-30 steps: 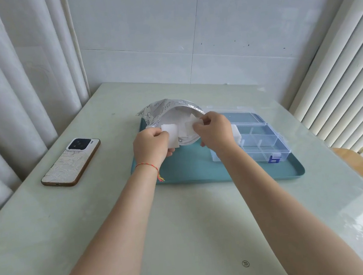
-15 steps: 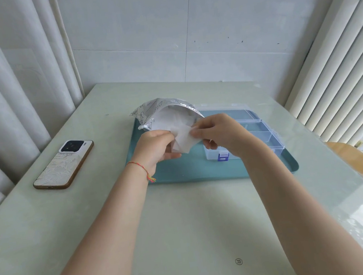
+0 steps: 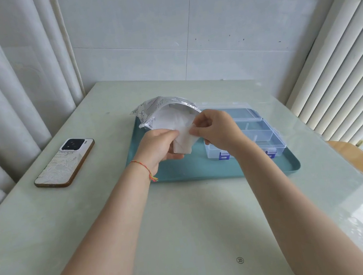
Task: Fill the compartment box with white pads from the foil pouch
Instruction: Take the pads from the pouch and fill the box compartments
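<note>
A silver foil pouch (image 3: 152, 109) lies open at the back left of a teal tray (image 3: 202, 169), with white pads showing in its mouth. My left hand (image 3: 158, 148) and my right hand (image 3: 214, 130) both pinch one white pad (image 3: 184, 140), held just above the tray in front of the pouch. The clear compartment box (image 3: 258, 128) with blue latches stands open on the tray's right side, partly hidden behind my right hand. Its visible compartments look empty.
A phone (image 3: 65, 161) in a pale patterned case lies face down on the table's left. Curtains hang at left, blinds at right. A wooden chair (image 3: 357, 158) stands off the right edge of the pale green table (image 3: 187, 238).
Both hands have drawn the white pad out of the pouch mouth and toward me, and it now hangs between them over the tray.
</note>
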`<state>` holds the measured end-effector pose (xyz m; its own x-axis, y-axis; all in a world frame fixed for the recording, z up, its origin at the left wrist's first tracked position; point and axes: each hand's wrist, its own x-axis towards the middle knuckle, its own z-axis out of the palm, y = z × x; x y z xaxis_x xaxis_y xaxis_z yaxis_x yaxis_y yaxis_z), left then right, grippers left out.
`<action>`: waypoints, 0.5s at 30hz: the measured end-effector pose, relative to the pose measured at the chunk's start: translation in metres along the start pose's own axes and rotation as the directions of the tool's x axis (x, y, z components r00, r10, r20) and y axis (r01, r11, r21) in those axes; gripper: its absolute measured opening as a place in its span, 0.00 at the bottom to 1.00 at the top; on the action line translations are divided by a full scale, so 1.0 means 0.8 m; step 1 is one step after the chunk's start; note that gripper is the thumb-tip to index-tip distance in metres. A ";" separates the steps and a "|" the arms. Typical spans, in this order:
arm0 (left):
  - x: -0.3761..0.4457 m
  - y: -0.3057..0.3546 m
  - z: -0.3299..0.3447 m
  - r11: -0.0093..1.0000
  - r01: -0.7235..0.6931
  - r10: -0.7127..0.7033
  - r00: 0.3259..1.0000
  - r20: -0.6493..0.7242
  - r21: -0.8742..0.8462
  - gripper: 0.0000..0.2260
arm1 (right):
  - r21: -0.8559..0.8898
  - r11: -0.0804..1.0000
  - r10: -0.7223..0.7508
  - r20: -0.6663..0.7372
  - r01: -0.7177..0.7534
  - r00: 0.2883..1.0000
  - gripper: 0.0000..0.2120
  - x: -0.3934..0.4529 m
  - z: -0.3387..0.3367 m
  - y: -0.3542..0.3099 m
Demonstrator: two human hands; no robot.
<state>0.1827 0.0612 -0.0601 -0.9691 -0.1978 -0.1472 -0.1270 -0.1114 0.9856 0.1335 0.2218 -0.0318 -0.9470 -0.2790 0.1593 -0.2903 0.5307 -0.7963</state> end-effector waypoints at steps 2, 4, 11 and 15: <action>0.003 -0.002 -0.003 1.000 0.004 -0.004 0.999 -0.045 0.005 0.08 | -0.004 1.000 0.002 -0.059 -0.003 0.998 0.02 0.001 -0.006 0.000; 0.004 -0.003 -0.006 0.999 0.001 0.001 0.999 -0.054 0.032 0.08 | 0.007 1.000 -0.008 -0.004 0.008 1.000 0.01 0.000 -0.013 -0.002; -0.008 0.006 -0.004 0.994 0.094 -0.101 0.981 0.167 0.050 0.07 | -0.095 0.990 -0.082 0.193 0.102 0.978 0.01 0.002 -0.004 -0.014; -0.009 0.005 -0.007 0.996 0.086 -0.091 0.970 0.225 0.031 0.07 | -0.154 0.981 -0.090 0.158 0.114 0.983 0.03 0.010 0.007 -0.009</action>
<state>0.1905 0.0563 -0.0551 -0.9762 0.0376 -0.2138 -0.2165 -0.0974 0.9714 0.1286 0.2108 -0.0278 -0.8833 -0.4486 0.1359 -0.4145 0.6124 -0.6732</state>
